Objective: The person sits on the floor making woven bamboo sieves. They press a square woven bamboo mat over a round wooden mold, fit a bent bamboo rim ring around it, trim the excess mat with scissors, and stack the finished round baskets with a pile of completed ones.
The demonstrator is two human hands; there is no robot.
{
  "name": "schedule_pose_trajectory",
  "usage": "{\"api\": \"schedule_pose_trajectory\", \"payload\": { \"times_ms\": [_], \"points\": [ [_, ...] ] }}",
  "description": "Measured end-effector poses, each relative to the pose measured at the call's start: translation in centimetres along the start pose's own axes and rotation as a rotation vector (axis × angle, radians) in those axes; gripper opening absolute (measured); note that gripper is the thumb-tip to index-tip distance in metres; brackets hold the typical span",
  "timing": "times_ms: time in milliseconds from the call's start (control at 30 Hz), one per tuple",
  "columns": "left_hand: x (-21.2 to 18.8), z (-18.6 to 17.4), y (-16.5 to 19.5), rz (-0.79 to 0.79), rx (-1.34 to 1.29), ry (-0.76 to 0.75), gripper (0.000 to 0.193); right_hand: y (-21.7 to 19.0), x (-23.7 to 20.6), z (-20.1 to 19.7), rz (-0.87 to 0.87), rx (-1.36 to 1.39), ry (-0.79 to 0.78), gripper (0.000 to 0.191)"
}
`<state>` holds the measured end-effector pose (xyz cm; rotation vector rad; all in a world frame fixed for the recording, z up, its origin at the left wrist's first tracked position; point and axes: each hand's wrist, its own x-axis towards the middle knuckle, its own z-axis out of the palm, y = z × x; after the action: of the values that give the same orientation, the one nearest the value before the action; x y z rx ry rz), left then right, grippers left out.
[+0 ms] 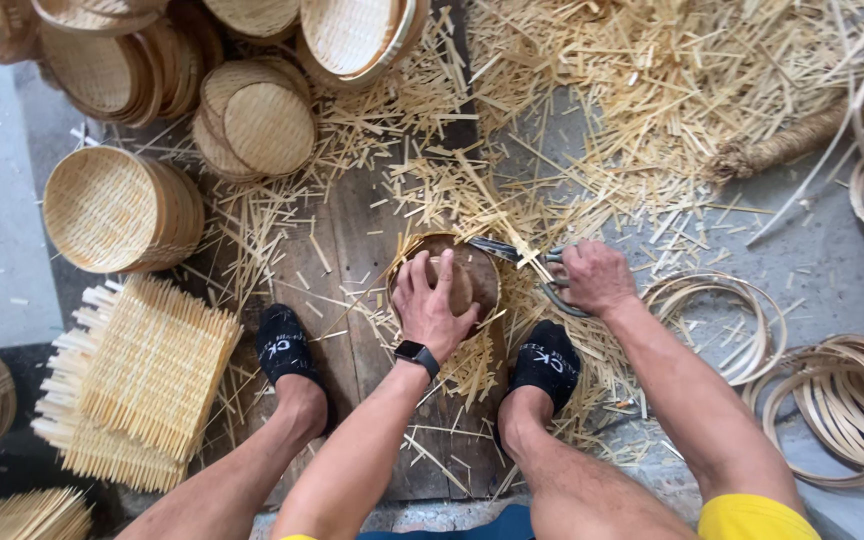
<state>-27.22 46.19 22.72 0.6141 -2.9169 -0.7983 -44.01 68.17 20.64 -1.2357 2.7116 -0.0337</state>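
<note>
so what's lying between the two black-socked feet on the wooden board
In the head view, the left hand presses a round brown mould there, with pale bamboo offcuts scattered on the dark wooden board.

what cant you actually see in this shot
Head view only:
- What lies under the round wooden block: hidden by the block and the left hand pressing on it.
- Scissor handles: covered by the right hand.
- Bamboo hoops: cut off at the right edge.
- Stack of square woven mats: count unclear, layers overlap.

Left hand [434,300] pressing down, fingers spread; right hand [597,277] fisted.
</note>
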Motion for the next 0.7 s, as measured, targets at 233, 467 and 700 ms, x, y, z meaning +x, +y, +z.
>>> {"api": "schedule_pose_trajectory", "payload": {
  "times_ms": [233, 467, 700],
  "points": [
    [-0.2, -1.8, -0.5, 0.202, 0.043, -0.108, 0.098, -3.0, -0.5, -0.7, 0.072, 0.013, 0.172, 0.033],
    [-0.5, -3.3, 0.9, 0.283, 0.042, -0.199, 0.092, -0.9, -2.8, -2.6, 0.038, -0.025, 0.023, 0.04],
    [-0.1, -3.3, -0.4, 0.457, 0.23, -0.359, 0.104, -2.2, -2.0, -1.8, 0.05, -0.175, 0.071, 0.023]
  ]
}}
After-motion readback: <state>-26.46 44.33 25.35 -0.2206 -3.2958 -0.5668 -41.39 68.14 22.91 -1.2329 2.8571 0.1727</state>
